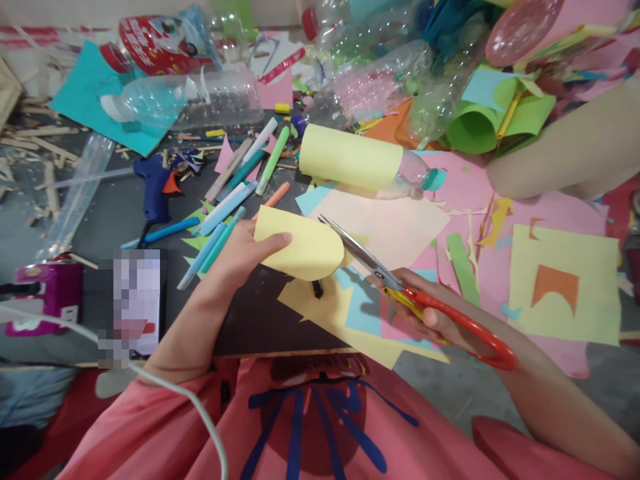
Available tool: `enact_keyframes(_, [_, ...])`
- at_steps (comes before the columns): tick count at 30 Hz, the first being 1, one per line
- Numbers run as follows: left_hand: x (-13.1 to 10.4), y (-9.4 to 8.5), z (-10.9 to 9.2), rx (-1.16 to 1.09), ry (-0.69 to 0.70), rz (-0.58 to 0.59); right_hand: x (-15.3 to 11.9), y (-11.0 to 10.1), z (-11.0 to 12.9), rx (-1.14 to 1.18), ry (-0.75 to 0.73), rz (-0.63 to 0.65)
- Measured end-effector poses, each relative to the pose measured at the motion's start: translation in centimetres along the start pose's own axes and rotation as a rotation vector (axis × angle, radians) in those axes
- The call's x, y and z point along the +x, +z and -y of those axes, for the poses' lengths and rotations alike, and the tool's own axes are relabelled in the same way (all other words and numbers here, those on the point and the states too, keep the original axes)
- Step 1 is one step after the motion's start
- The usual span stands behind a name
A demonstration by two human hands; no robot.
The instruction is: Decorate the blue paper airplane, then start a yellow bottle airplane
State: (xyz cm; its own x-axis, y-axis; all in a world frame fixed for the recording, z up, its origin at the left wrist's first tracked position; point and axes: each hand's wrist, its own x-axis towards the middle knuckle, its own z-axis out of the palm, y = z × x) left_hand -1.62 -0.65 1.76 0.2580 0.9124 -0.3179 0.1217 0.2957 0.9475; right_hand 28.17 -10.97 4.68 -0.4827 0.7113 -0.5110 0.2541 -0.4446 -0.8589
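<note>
My left hand (pixel 240 253) grips a piece of pale yellow paper (pixel 300 243), thumb on top and the other fingers beneath it. The paper's right end is rounded. Scissors (pixel 367 259) with one red and one yellow handle are in my right hand (pixel 417 310). Their blades point up and left, lie close together with the tips slightly apart, and pass by the paper's rounded edge; whether they touch it I cannot tell. Under and beside the hands lie a cream sheet (pixel 390 217) and yellow offcuts (pixel 320 307).
A bottle wrapped in yellow paper (pixel 350 157) lies beyond my hands. To the left are several markers (pixel 235 173), a blue glue gun (pixel 153 190) and a phone (pixel 137 300). Plastic bottles (pixel 200 97) line the back. Another person's arm (pixel 565 143) reaches in at right, near rolled green paper (pixel 473 127).
</note>
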Motion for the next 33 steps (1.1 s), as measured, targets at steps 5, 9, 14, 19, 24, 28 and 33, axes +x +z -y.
enact_keyframes(5, [0.0,0.0,-0.2,0.020,-0.003,-0.005,0.0,-0.5,0.0,0.023,0.024,0.045])
enact_keyframes(9, [0.0,0.0,-0.2,0.015,-0.012,-0.028,-0.2,-0.8,0.1,-0.023,0.023,0.043])
enact_keyframes(14, [0.1,-0.1,-0.1,0.001,-0.025,-0.019,-0.4,-0.9,0.3,-0.040,0.061,0.043])
enact_keyframes(19, [0.1,-0.1,-0.1,0.001,-0.023,-0.004,-0.3,-1.0,0.0,-0.085,0.040,0.015])
enact_keyframes(24, [0.2,-0.1,0.1,-0.012,-0.018,-0.024,0.2,-0.9,-0.7,-0.265,-0.055,-0.105])
enact_keyframes(28, [0.3,0.1,0.1,-0.044,-0.058,-0.084,0.5,-1.3,-0.2,-0.508,-0.031,-0.378])
enact_keyframes(33, [0.6,0.5,0.2,-0.102,-0.030,-0.208,0.8,-3.2,0.4,-0.888,-0.020,-0.572])
